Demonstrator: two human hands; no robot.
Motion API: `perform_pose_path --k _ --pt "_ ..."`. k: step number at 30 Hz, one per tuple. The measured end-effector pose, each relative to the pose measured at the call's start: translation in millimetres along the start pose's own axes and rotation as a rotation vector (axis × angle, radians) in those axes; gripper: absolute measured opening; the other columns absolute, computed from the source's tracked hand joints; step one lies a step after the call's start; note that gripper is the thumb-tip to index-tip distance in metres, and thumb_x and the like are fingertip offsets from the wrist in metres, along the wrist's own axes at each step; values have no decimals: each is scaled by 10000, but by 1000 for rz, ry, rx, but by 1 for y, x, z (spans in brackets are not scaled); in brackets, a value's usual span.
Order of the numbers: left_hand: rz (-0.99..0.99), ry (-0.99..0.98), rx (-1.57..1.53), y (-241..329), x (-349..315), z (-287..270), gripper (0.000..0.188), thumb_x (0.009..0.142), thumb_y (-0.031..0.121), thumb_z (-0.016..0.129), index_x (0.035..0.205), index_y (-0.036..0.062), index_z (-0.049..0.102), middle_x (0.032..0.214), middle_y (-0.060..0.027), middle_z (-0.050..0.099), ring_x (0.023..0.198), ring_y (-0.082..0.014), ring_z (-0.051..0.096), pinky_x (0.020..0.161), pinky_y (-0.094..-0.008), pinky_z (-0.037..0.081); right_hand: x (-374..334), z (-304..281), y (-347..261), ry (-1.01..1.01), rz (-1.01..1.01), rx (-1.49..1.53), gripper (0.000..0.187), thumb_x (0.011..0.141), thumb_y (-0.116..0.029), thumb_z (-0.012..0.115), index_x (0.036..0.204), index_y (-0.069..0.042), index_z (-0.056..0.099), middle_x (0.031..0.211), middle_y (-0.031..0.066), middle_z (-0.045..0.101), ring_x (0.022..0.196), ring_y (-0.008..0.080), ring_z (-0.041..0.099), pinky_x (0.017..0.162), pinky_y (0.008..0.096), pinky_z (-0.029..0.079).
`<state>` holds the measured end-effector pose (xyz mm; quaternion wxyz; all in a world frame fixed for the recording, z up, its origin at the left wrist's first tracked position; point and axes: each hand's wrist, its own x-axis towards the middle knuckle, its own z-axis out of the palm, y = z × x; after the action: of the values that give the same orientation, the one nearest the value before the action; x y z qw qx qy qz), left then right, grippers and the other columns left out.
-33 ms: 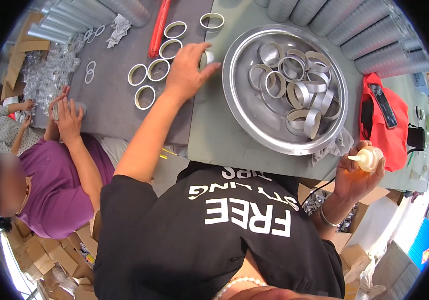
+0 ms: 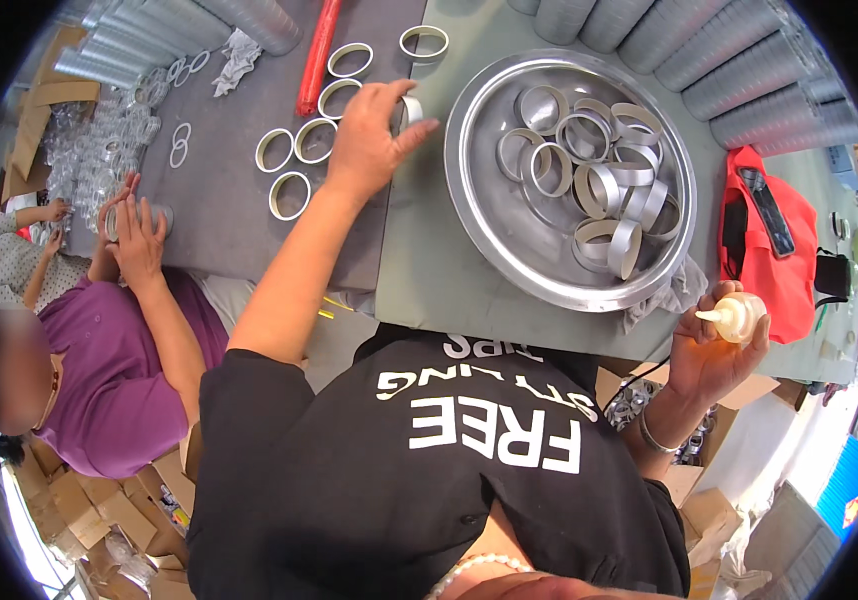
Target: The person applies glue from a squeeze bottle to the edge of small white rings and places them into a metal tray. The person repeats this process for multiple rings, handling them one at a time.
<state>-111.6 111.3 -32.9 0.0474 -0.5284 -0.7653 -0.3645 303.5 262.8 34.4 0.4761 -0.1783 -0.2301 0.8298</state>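
Observation:
Beyond the left rim of the round metal tray (image 2: 461, 190), my left hand (image 2: 369, 140) is closed on a silver ring (image 2: 408, 112), held between thumb and fingers over the seam of the two table surfaces. Part of that ring is hidden by the fingers. Several similar rings stand near the hand on the dark table, one ring (image 2: 290, 195) being closest to my forearm. Inside the tray lies a loose heap of silver rings (image 2: 597, 190). At the right, in front of the table edge, my right hand (image 2: 714, 350) grips a squeeze bottle (image 2: 739, 318) with its pale nozzle pointing left.
A red tube-shaped roll (image 2: 318, 60) lies at the back. Stacked silver cylinders (image 2: 749, 90) line the far right, beside a red bag (image 2: 789, 240) with a phone on it. A crumpled cloth (image 2: 674, 290) touches the tray. On the left, a co-worker in purple (image 2: 139, 370) handles a clear round piece.
My left hand has shifted slightly to the left with the ring. The right hand and bottle have stayed in place.

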Motion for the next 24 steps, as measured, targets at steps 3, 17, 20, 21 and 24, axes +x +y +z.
perform_pose_path --k 3,17,20,21,24 --pt "-112 -45 227 -3 2 -4 490 836 406 717 1239 137 647 1213 -111 599 1129 -311 553 910 -406 466 4 1 3 -10 -6 -2 480 933 -376 610 1177 24 511 1070 194 650 690 204 622 534 263 525" --pt "157 235 429 -94 68 -11 412 827 275 728 1207 132 657 1274 -119 573 1148 -324 544 981 -438 417 21 1 3 31 -34 -24 500 935 -395 593 1180 35 524 1078 180 643 624 183 537 524 258 467" --pt "167 147 201 -59 90 27 440 838 297 713 1215 84 637 1258 -139 584 1154 -337 552 980 -433 442 28 4 5 -10 6 11 516 941 -412 577 1190 37 525 1094 182 640 615 181 525 541 263 455" --pt "162 105 183 -56 92 40 434 832 304 716 1205 95 643 1235 -134 597 1156 -328 552 979 -432 447 30 6 5 -32 31 30 520 943 -417 572 1193 37 525 1100 183 639 612 181 522 547 264 451" --pt "106 6 332 -62 95 52 425 801 256 709 1202 128 653 1207 -126 609 1143 -327 556 988 -442 451 29 12 2 -46 21 22 516 944 -418 570 1185 37 534 1117 189 643 619 176 528 553 264 452"
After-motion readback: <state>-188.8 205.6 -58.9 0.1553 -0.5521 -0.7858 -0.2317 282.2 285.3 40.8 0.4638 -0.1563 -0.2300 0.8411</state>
